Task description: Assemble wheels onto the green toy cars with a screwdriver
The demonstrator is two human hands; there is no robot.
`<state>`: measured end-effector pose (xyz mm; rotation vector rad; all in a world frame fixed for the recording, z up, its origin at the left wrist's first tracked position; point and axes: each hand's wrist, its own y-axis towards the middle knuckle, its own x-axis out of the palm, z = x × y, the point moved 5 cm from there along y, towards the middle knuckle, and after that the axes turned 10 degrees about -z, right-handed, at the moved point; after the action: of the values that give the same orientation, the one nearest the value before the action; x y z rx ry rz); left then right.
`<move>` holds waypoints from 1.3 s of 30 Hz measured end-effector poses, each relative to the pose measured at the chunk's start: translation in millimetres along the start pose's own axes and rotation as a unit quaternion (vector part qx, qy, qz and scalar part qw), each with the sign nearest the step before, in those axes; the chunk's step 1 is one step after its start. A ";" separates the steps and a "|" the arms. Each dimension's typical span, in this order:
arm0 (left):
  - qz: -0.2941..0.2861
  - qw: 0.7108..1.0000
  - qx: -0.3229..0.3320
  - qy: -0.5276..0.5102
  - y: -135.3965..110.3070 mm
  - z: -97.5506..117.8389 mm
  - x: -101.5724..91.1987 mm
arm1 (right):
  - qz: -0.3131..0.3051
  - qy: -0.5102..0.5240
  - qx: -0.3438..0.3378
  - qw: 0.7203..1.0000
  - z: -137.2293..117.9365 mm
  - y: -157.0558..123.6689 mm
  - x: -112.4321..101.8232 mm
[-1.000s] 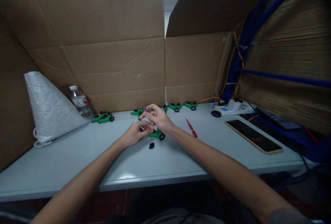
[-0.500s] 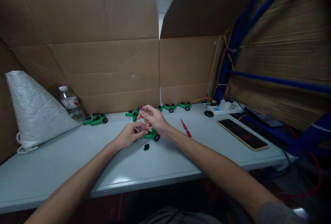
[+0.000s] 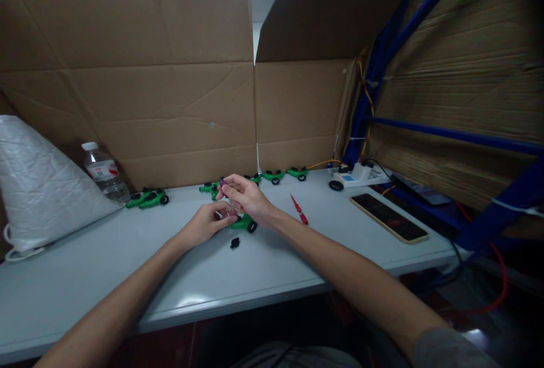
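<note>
My right hand (image 3: 249,198) is closed on a small screwdriver with a purple handle (image 3: 223,184). Its thin shaft points down to a green toy car (image 3: 243,222) with black wheels, and fingers partly cover it. Beside it, my left hand (image 3: 209,222) has its fingers curled round the car's left end, steadying it on the table. A small black part (image 3: 235,243) lies just in front of the car. To the right of my hands lies a slim red pointed tool (image 3: 300,209).
More green toy cars (image 3: 272,176) line the back of the white table (image 3: 178,283), with others (image 3: 153,198) at left by a water bottle (image 3: 103,170) and a silvery bag (image 3: 46,192). At right are a phone (image 3: 389,218), a black disc (image 3: 335,185) and a power strip (image 3: 361,176).
The whole view has swung slightly to the right. More of the purple handle shows in my right hand now. Both hands stay at the green toy car.
</note>
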<state>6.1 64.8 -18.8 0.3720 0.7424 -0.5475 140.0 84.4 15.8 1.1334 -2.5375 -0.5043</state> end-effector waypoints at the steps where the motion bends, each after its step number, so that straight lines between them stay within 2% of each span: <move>1: 0.001 1.000 0.000 0.002 0.3 -1.3 0.2 | 0.008 0.002 0.000 1.000 1.1 0.3 -0.4; 5: 0.012 1.000 0.001 0.013 0.4 -2.9 -0.4 | 0.027 0.006 0.000 1.000 1.6 0.5 -1.9; 11: 0.012 1.000 -0.009 0.008 -0.4 2.4 -2.2 | -0.008 0.018 -0.008 1.000 -3.5 -0.4 0.5; 18: 0.006 1.000 -0.006 0.003 -0.3 0.2 -1.3 | 0.014 -0.003 -0.002 1.000 5.7 3.4 -3.8; 26: 0.006 1.000 -0.007 -0.009 0.2 -0.4 -2.1 | -0.054 -0.012 -0.017 0.998 -5.7 -1.6 2.1; 35: 0.005 1.000 0.015 -0.012 1.0 -0.8 -1.0 | -0.021 -0.036 -0.034 0.999 2.8 1.5 3.0; 39: -0.001 1.000 0.012 -0.017 0.8 -2.1 -1.2 | -0.029 -0.052 -0.039 0.997 -1.2 0.4 2.9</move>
<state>4.7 67.0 -19.3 0.3831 0.7050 -0.5642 138.4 82.2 17.5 1.1837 -2.5545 -0.6871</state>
